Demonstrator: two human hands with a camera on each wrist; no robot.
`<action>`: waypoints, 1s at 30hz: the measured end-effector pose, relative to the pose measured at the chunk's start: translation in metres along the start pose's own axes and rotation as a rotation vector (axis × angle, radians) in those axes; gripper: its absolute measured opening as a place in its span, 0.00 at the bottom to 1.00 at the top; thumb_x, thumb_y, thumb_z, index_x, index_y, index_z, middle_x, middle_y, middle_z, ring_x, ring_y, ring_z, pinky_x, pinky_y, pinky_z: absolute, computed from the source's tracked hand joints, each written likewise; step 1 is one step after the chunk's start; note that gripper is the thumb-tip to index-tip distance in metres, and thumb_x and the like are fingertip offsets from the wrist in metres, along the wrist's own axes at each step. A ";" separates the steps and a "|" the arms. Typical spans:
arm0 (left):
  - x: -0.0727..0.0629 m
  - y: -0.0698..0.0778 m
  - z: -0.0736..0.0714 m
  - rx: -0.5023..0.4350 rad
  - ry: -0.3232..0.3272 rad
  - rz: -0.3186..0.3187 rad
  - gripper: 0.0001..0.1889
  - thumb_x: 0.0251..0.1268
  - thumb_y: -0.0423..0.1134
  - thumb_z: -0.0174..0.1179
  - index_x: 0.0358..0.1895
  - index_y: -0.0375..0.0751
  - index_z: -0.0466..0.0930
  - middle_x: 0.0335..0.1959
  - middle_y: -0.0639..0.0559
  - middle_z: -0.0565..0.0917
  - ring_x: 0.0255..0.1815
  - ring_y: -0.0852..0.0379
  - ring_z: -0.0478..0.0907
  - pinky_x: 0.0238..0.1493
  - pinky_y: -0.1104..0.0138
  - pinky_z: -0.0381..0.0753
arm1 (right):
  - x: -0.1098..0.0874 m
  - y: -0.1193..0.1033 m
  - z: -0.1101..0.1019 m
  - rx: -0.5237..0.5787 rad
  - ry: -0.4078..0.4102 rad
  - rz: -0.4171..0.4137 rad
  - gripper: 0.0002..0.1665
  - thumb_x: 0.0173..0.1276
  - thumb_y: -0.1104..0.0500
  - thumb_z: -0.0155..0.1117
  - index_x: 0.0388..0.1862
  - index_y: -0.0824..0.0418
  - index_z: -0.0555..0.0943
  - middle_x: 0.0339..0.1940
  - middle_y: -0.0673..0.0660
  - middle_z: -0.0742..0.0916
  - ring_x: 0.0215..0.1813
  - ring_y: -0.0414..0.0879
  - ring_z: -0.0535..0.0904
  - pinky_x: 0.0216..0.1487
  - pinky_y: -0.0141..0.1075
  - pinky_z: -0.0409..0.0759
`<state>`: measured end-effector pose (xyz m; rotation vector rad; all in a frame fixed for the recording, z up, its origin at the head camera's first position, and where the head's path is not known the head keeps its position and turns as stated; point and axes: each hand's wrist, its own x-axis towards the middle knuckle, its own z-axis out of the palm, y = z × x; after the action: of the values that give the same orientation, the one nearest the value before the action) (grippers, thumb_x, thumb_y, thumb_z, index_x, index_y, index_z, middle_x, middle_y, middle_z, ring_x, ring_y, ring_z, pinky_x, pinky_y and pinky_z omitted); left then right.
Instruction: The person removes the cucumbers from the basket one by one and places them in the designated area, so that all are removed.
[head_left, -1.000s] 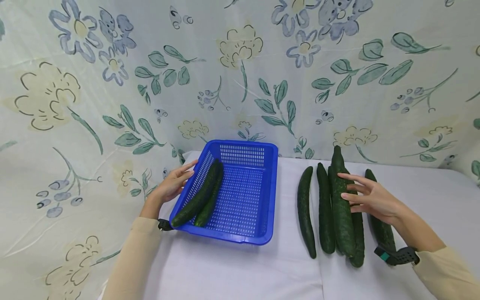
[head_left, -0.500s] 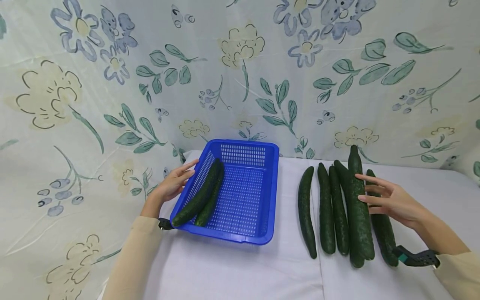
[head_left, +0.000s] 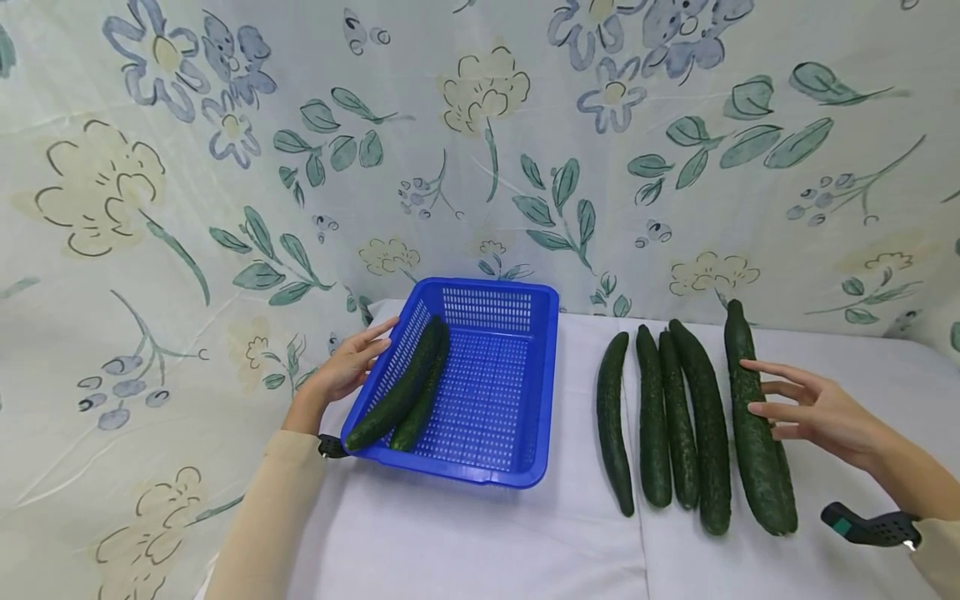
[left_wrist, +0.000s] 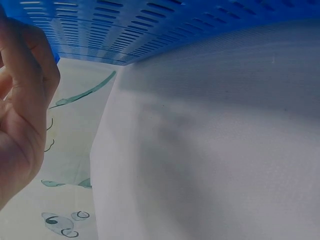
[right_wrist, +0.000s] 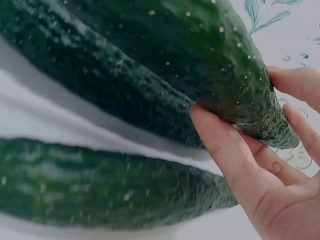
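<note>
Cucumbers are lying side by side on the white tablecloth, right of the blue basket; four are forming a loose row, all pointing away from the person. That arrangement is probably leaving each one easy to grasp from above.

Farther right, the right hand is pinching the large cucumber between thumb and fingertips around its upper half, presumably because the narrower end is fitting the grip better than the thick one. A neighbouring cucumber is showing close against it in the right wrist view; a thin green strip along the held one's right edge is suggesting that another is lying underneath. Whether the held one is resting on it or hanging just above, one cannot tell.

Two more, the basketed pair, are lying lengthwise inside along the left wall, one partly over the other; the wall is likely stopping them from rolling.

The left hand is resting against that same side from outside, its fingers loosely extended and spread, touching near the rim, probably steadying the basket.
</note>
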<state>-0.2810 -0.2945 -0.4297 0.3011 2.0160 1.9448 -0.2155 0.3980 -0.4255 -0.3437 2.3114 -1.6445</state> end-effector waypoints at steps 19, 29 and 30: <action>0.000 0.002 0.001 0.015 0.003 -0.002 0.26 0.83 0.40 0.42 0.80 0.53 0.55 0.61 0.40 0.78 0.41 0.56 0.84 0.35 0.66 0.86 | -0.014 0.030 -0.031 -0.208 0.048 0.142 0.43 0.80 0.56 0.55 0.82 0.37 0.45 0.71 0.85 0.51 0.56 0.54 0.75 0.47 0.63 0.78; -0.002 0.003 0.002 0.020 0.016 -0.015 0.26 0.83 0.41 0.43 0.80 0.54 0.55 0.63 0.38 0.76 0.44 0.55 0.84 0.37 0.64 0.86 | -0.024 0.037 -0.040 -0.218 0.074 0.173 0.42 0.80 0.56 0.54 0.79 0.28 0.45 0.68 0.86 0.54 0.43 0.29 0.76 0.46 0.60 0.80; -0.002 0.003 0.002 0.021 0.017 -0.016 0.26 0.83 0.41 0.43 0.80 0.54 0.55 0.64 0.37 0.75 0.44 0.55 0.84 0.38 0.63 0.86 | -0.024 0.037 -0.040 -0.216 0.075 0.175 0.42 0.80 0.56 0.54 0.79 0.26 0.46 0.67 0.87 0.54 0.42 0.29 0.76 0.46 0.60 0.80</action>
<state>-0.2788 -0.2930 -0.4264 0.2734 2.0447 1.9245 -0.2083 0.4537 -0.4459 -0.1213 2.5020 -1.3523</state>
